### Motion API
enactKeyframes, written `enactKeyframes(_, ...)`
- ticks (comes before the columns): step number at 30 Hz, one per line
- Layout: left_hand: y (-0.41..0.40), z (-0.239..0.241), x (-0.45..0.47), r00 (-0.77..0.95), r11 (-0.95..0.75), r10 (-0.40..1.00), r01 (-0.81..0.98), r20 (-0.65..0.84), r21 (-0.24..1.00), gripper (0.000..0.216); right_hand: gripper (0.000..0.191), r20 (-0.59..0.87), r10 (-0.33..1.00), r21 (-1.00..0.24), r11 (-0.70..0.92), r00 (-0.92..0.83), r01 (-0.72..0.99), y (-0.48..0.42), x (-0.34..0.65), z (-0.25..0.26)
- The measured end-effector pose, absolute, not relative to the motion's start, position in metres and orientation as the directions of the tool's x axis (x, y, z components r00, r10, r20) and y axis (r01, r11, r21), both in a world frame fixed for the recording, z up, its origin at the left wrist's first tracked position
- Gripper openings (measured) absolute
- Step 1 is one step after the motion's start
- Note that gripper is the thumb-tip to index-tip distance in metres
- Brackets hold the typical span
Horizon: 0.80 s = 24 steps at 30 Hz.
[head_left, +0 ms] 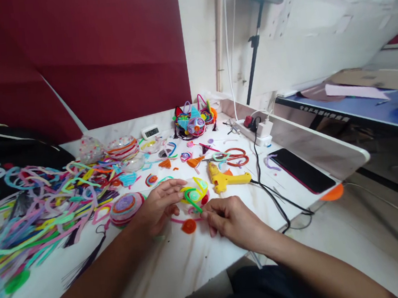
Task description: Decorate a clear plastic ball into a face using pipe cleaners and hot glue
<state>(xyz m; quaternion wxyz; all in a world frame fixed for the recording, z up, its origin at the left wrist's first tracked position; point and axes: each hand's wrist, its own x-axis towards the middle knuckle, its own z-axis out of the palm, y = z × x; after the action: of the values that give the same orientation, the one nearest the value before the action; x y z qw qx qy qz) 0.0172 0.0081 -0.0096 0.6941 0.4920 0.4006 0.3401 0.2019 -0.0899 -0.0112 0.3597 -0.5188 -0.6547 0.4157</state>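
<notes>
A clear ball (201,184) wound with yellow and green pipe cleaners lies between my hands. My left hand (162,205) is closed at its left side, fingertips and thumb against it. A green pipe cleaner (191,200) curves across the front of the ball, and my right hand (233,219) pinches its lower end. In front of the ball, on the table, rests a small orange pipe-cleaner coil (189,226). Beside my left wrist is a striped pipe-cleaner dome (127,207) with a purple centre. The fingertips of my right hand partly hide the pipe cleaner's end.
A yellow glue gun (228,178) lies behind my right hand, its black cable trailing right. Red-handled scissors (237,157) and a phone (301,170) are farther off. Loose pipe cleaners (47,198) heap at the left. Finished colourful figures (195,121) and a power strip (256,131) stand behind.
</notes>
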Motion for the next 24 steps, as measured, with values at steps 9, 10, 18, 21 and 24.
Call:
enactKeyframes(9,0.0072,-0.0074,0.0202,0.445,0.319,0.860,-0.091,-0.248,0.943,0.035,0.028,-0.015,0.979,-0.942,0.054,-0.202,0.331,-0.0902,0.2004,-0.0203)
enactKeyframes(10,0.0068,-0.0069,0.0206,0.442,0.320,0.862,-0.091,-0.250,0.943,0.037,0.028,-0.019,0.979,-0.944,0.049,-0.202,0.327,-0.0905,0.1998,-0.0207)
enactKeyframes(18,0.0054,-0.0057,0.0206,0.453,0.299,0.861,-0.081,-0.232,0.951,0.040,0.027,-0.049,0.981,-0.961,0.005,-0.187,0.277,-0.0911,0.1987,-0.0205)
enactKeyframes(21,0.0059,-0.0067,0.0202,0.458,0.292,0.860,-0.078,-0.226,0.953,0.041,0.025,-0.068,0.982,-0.964,-0.019,-0.178,0.264,-0.0915,0.1985,-0.0201)
enactKeyframes(24,0.0060,-0.0084,0.0203,0.462,0.286,0.859,-0.081,-0.218,0.955,0.040,0.023,-0.096,0.981,-0.969,-0.052,-0.170,0.243,-0.0919,0.1988,-0.0197)
